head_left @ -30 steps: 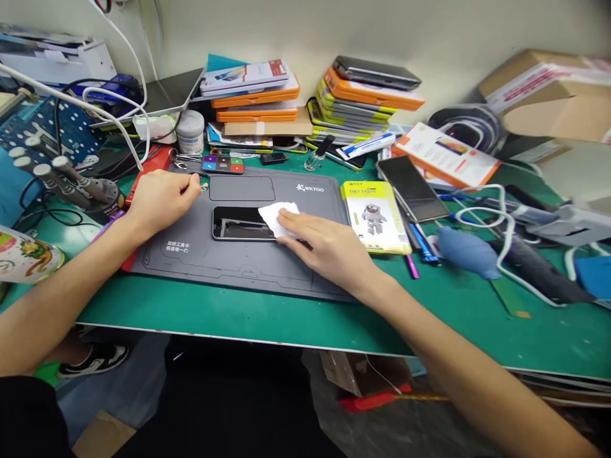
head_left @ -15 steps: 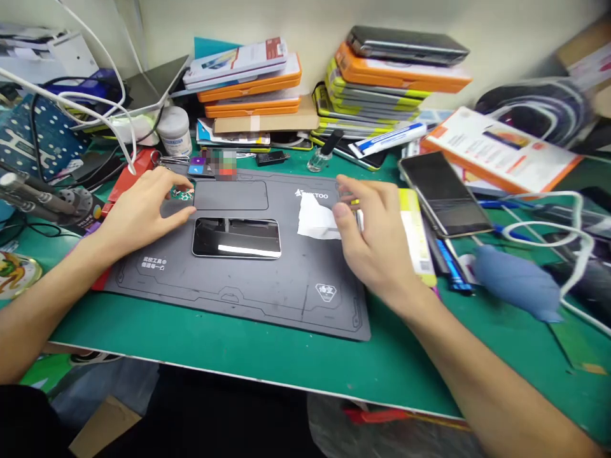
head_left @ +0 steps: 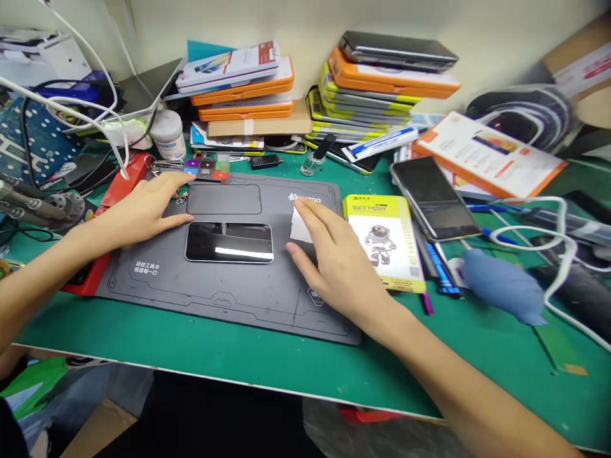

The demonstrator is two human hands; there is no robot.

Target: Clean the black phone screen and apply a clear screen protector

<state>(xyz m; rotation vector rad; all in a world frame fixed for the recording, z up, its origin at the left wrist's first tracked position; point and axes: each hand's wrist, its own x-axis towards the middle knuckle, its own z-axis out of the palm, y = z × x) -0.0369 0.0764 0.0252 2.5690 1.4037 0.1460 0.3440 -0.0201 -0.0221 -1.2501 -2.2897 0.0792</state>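
A smartphone (head_left: 229, 242) lies with its dark, glossy screen up on the grey work mat (head_left: 248, 289). To its left, my left hand (head_left: 150, 207) rests by the mat with thumb and fingers apart; the thumb tip is close to the phone's upper left corner. My right hand (head_left: 334, 254) is right of the phone, its fingers stretched out over a white piece of paper or tissue (head_left: 299, 226). The hand hides part of that sheet, and contact between them is hard to judge. A dark flat panel (head_left: 224, 199) lies above the phone.
A yellow battery box (head_left: 384, 245) lies right of the mat, beside another phone (head_left: 436, 197) and a blue air blower (head_left: 503, 286). Stacked boxes (head_left: 243, 95) line the wall. A red holder (head_left: 126, 184) borders the mat's left side, near a white jar (head_left: 168, 135).
My right hand has moved left and lower, from beside the white sheet to over it, uncovering the battery box. The left hand's fingers have straightened. The whole view has shifted slightly.
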